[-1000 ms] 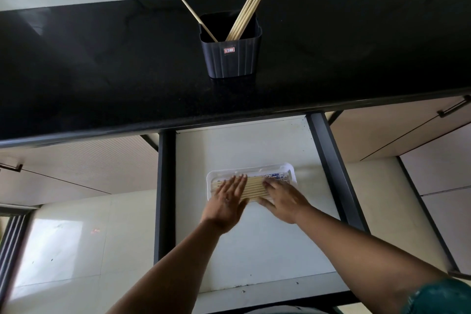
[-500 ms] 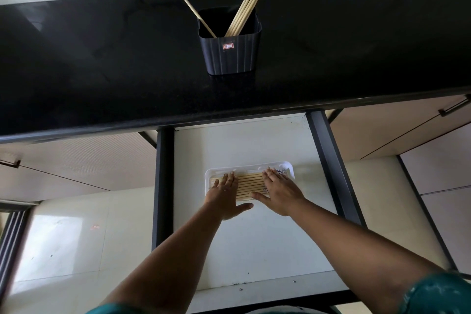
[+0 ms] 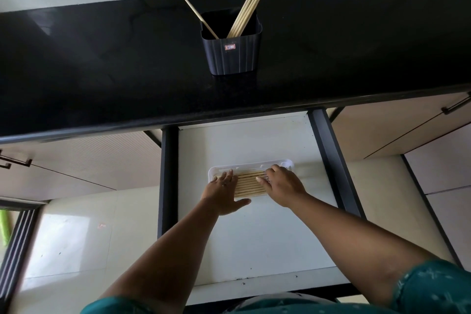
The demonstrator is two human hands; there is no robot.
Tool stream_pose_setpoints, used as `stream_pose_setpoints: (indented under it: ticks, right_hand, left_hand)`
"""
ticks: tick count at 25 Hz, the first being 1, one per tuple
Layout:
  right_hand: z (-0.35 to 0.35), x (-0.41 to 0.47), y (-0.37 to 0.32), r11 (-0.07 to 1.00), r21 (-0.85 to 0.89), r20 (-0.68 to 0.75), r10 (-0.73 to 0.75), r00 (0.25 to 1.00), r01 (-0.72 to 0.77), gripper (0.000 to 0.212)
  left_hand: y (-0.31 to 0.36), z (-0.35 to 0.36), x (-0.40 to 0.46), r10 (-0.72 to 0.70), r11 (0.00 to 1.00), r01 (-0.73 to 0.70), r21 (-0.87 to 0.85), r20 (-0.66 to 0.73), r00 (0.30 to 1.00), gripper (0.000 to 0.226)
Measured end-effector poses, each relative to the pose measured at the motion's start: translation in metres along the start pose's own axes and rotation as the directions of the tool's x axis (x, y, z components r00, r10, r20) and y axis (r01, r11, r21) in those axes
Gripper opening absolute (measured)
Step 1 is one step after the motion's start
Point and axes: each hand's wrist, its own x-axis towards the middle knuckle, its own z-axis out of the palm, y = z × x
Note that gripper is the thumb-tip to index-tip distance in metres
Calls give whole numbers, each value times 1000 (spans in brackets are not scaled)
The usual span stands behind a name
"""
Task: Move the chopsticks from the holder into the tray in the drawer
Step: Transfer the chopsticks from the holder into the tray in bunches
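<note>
- Drawer (image 3: 254, 237) pulled out so you can reach the tray (image 3: 219, 170) near its back edge.
- Holder (image 3: 233, 56) at worktop's back edge, several chopsticks (image 3: 246, 12) left inside.
- Both hands flat w/ fingers straight, gripping nothing: left hand (image 3: 223, 192) & right hand (image 3: 283, 186) press the laid chopsticks (image 3: 251, 185), prob. to level the row.

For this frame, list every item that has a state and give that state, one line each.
White pull-out drawer: open.
White plastic tray: in the drawer, partly filled.
Wooden chopsticks in the tray: lying flat, side by side.
Dark ribbed plastic holder: upright on the black countertop, not yet empty.
Wooden chopsticks in the holder: leaning, one apart at the left.
Left hand: flat on the tray's chopsticks.
Right hand: fingers resting on them.
</note>
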Motion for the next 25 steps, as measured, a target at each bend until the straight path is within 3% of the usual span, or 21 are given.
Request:
stream_pose_setpoints:
  ticks: [3,6,10,13,16,19,21,23,24,25]
  right_hand:
    - [-20,6,-16,1000,28,-103,0,995,3,29]
    - [-58,22,-48,959,274,-170,127,977,-77,17]
    - [-157,68,-92,914,406,-336,165,927,-16,15]
    - [-236,100,-105,935,342,-456,81,886,90,20]
    - [-284,132,-109,917,394,-356,92,930,60,24]
    - [-300,160,-110,865,499,-264,198,944,-41,22]
    - [-306,182,-109,727,673,-242,393,887,-138,19]
    - [-314,199,-108,302,934,-36,613,789,-192,11]
    - [-318,209,-111,85,981,84,627,775,-175,8]
    - [-320,218,-114,-51,986,156,611,777,-157,10]
  left_hand:
    - [5,-18,-6,-67,995,46,-92,-243,968,59]
    - [18,-59,-6,-42,995,-4,-96,-472,881,34]
    - [28,-178,9,-101,987,-9,-161,-655,749,31]
    - [25,-269,21,-113,980,-37,-194,-704,701,29]
    - [20,-324,36,-181,946,-63,-318,-678,712,28]
    - [14,-339,58,-300,855,-73,-513,-605,737,41]
    - [8,-342,77,-431,778,-11,-628,-547,718,55]
    - [4,-346,93,-565,683,65,-728,-469,679,70]
    - [1,-350,104,-599,636,68,-769,-436,672,77]
    - [-2,-354,113,-615,588,45,-808,-410,673,84]
